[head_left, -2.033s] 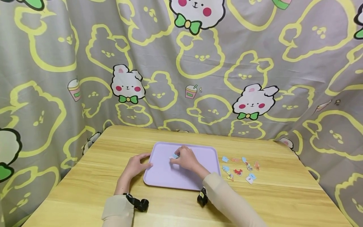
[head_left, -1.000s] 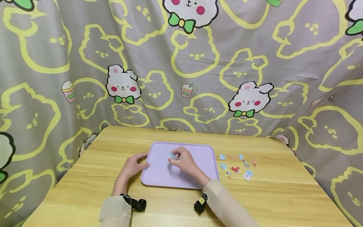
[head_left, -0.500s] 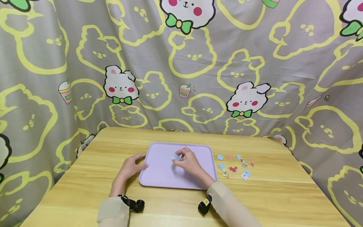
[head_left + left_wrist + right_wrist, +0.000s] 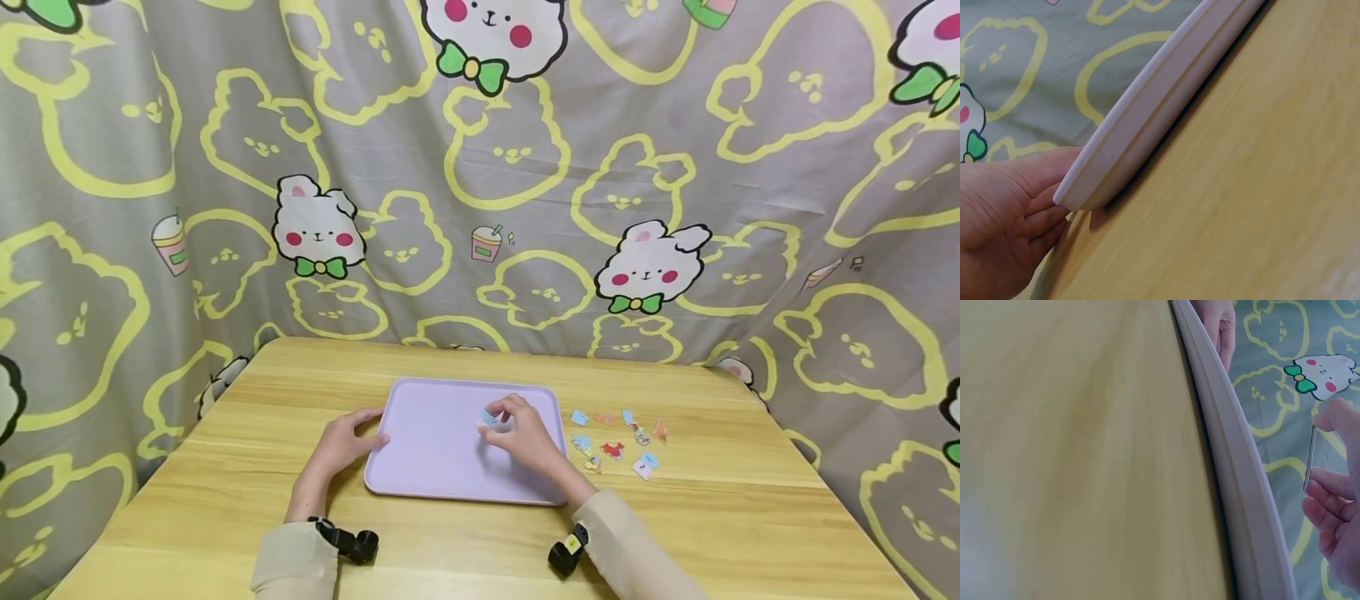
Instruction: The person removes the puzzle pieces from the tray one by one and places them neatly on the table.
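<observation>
A light purple tray (image 4: pixel 427 467) lies on the wooden table. At its left edge my left hand (image 4: pixel 341 442) holds the rim, thumb over the edge and fingers outside; the left wrist view shows the thumb (image 4: pixel 1054 167) partly hidden behind the rim. Above the right half of the tray, my right hand (image 4: pixel 525 435) pinches a small light-blue and white puzzle piece (image 4: pixel 487 418) between thumb and fingers. Seen edge-on in the right wrist view, that puzzle piece (image 4: pixel 1310 459) is thin and flat, held clear of the tray rim.
To the right of the tray, several small colourful pieces lie loose on the table (image 4: pixel 750 500), among them a red one (image 4: pixel 612 450) and a blue and white one (image 4: pixel 646 465). A patterned curtain (image 4: pixel 420 167) hangs behind the table. Each wrist wears a small black camera (image 4: pixel 358 546).
My right hand, with the puzzle piece, has moved rightward over the tray after a slight shift left. My left hand stays at the tray's edge, and the loose pieces have not moved.
</observation>
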Demonstrator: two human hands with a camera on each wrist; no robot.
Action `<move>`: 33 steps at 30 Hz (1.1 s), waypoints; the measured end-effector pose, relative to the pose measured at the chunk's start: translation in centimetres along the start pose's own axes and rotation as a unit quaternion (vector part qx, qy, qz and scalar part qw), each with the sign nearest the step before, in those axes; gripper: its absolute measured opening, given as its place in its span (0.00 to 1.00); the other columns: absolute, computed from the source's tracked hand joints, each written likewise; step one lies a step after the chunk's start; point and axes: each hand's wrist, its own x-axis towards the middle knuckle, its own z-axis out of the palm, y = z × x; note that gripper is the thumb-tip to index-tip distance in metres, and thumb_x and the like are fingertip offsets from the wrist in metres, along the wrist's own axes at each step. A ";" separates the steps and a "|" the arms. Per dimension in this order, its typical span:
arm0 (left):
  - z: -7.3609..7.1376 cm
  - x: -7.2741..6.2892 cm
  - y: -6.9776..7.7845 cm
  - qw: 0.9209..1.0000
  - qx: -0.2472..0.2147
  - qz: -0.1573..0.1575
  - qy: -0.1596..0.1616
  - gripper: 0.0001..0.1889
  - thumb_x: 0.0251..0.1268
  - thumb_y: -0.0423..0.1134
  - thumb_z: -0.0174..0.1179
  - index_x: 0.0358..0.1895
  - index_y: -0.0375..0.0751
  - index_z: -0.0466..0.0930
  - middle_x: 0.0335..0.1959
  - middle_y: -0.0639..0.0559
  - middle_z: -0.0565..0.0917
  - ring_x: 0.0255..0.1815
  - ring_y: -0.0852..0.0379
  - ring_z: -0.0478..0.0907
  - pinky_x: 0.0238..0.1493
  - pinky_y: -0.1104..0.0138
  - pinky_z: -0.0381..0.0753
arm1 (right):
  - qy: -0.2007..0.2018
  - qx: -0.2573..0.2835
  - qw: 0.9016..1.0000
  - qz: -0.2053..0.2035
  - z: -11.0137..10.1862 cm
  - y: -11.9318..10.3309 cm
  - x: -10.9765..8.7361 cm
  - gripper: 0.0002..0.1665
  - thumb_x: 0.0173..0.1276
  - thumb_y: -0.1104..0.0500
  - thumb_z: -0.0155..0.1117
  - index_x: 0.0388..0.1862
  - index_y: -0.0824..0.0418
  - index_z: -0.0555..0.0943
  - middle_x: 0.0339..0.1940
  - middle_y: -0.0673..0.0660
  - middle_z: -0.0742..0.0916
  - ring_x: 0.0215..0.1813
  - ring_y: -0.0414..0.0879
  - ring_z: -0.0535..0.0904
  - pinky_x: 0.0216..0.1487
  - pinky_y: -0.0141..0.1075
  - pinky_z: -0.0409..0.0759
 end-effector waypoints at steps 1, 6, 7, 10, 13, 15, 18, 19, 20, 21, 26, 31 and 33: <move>0.0 0.0 0.0 1.000 0.000 0.000 0.000 0.28 0.63 0.39 0.65 0.66 0.38 0.73 0.68 0.34 0.73 0.72 0.31 0.64 0.72 0.40 0.63 | 0.001 -0.001 1.000 0.002 -0.3 0.0 -0.1 0.15 0.57 0.56 0.73 0.42 0.61 0.84 0.37 0.53 0.84 0.39 0.43 0.77 0.39 0.30 0.76; 0.1 0.0 -0.2 1.000 0.001 0.001 0.000 0.28 0.63 0.40 0.65 0.66 0.38 0.73 0.68 0.34 0.73 0.72 0.31 0.64 0.72 0.40 0.63 | 0.002 -0.003 1.000 0.016 -1.5 0.5 -0.9 0.15 0.56 0.58 0.74 0.42 0.61 0.84 0.36 0.54 0.83 0.39 0.46 0.77 0.39 0.30 0.75; 0.1 0.0 -0.2 1.000 0.002 0.001 0.000 0.28 0.63 0.40 0.65 0.66 0.38 0.73 0.68 0.34 0.73 0.72 0.31 0.64 0.72 0.40 0.64 | 0.001 -0.002 1.000 0.020 -1.8 0.6 -1.1 0.15 0.55 0.58 0.74 0.42 0.61 0.84 0.36 0.54 0.83 0.40 0.46 0.76 0.39 0.30 0.75; 0.2 -0.1 -0.3 1.000 0.004 0.002 0.001 0.27 0.63 0.40 0.65 0.66 0.38 0.74 0.67 0.34 0.73 0.71 0.31 0.64 0.72 0.40 0.64 | 0.000 -0.004 1.000 0.030 -2.3 1.0 -1.6 0.15 0.55 0.60 0.74 0.42 0.62 0.84 0.37 0.54 0.83 0.40 0.46 0.76 0.40 0.31 0.75; 0.2 -0.2 -0.4 1.000 0.008 0.004 0.001 0.27 0.63 0.40 0.65 0.66 0.37 0.74 0.67 0.34 0.74 0.71 0.30 0.65 0.71 0.40 0.64 | -0.001 -0.009 0.999 0.039 -2.8 1.3 -2.0 0.16 0.56 0.60 0.73 0.43 0.61 0.84 0.37 0.54 0.83 0.40 0.44 0.76 0.39 0.30 0.75; 0.3 -0.3 -0.4 1.000 0.008 0.006 0.001 0.27 0.63 0.40 0.65 0.66 0.37 0.74 0.67 0.34 0.74 0.71 0.30 0.65 0.71 0.40 0.64 | -0.001 -0.014 0.999 0.044 -3.1 1.6 -2.3 0.16 0.57 0.59 0.73 0.44 0.61 0.84 0.38 0.53 0.83 0.40 0.44 0.75 0.39 0.29 0.74; 0.3 -0.3 -0.5 1.000 0.008 0.008 0.002 0.27 0.63 0.40 0.65 0.65 0.37 0.74 0.67 0.34 0.74 0.71 0.30 0.65 0.71 0.40 0.64 | 0.003 -0.018 0.999 0.047 -3.8 2.0 -2.6 0.16 0.56 0.59 0.73 0.44 0.61 0.84 0.38 0.53 0.83 0.40 0.44 0.75 0.39 0.29 0.73; 0.4 -0.2 -0.5 1.000 0.008 0.008 0.002 0.27 0.63 0.40 0.65 0.65 0.37 0.74 0.67 0.34 0.74 0.71 0.30 0.65 0.71 0.40 0.64 | 0.005 -0.019 0.999 0.046 -4.0 2.1 -2.7 0.17 0.56 0.59 0.73 0.44 0.62 0.84 0.38 0.53 0.83 0.40 0.44 0.75 0.39 0.29 0.73; 0.4 -0.2 -0.5 1.000 0.008 0.008 0.002 0.27 0.63 0.40 0.65 0.66 0.37 0.74 0.67 0.34 0.74 0.71 0.31 0.65 0.71 0.40 0.64 | 0.006 -0.021 0.999 0.048 -4.2 2.2 -2.8 0.17 0.56 0.59 0.74 0.44 0.62 0.84 0.38 0.54 0.83 0.40 0.45 0.75 0.38 0.29 0.73; 0.4 -0.2 -0.5 1.000 0.008 0.008 0.002 0.27 0.63 0.40 0.65 0.66 0.37 0.74 0.67 0.34 0.74 0.71 0.31 0.65 0.71 0.40 0.64 | 0.008 -0.022 0.999 0.049 -4.5 2.4 -3.0 0.17 0.55 0.59 0.74 0.44 0.62 0.84 0.38 0.54 0.83 0.40 0.45 0.75 0.38 0.29 0.73; 0.4 -0.1 -0.4 1.000 0.009 0.007 0.001 0.27 0.63 0.41 0.66 0.65 0.37 0.74 0.67 0.34 0.74 0.71 0.31 0.65 0.71 0.40 0.64 | 0.014 -0.029 0.998 0.058 -5.8 3.3 -3.6 0.17 0.56 0.60 0.74 0.45 0.63 0.84 0.39 0.54 0.83 0.40 0.45 0.75 0.36 0.29 0.72; 0.2 -0.1 -0.2 1.000 0.009 0.006 0.003 0.27 0.63 0.40 0.66 0.65 0.37 0.74 0.67 0.34 0.74 0.71 0.31 0.65 0.72 0.40 0.64 | 0.010 -0.024 0.998 0.060 -7.2 4.0 -4.2 0.19 0.58 0.59 0.73 0.48 0.65 0.84 0.42 0.56 0.83 0.42 0.46 0.75 0.35 0.28 0.73; 0.2 -0.1 -0.2 1.000 0.011 0.006 0.004 0.27 0.63 0.40 0.65 0.65 0.37 0.74 0.67 0.34 0.74 0.71 0.31 0.65 0.72 0.40 0.64 | 0.010 -0.028 0.998 0.053 -7.7 4.3 -4.4 0.20 0.59 0.58 0.72 0.49 0.65 0.83 0.42 0.57 0.83 0.42 0.46 0.75 0.35 0.27 0.72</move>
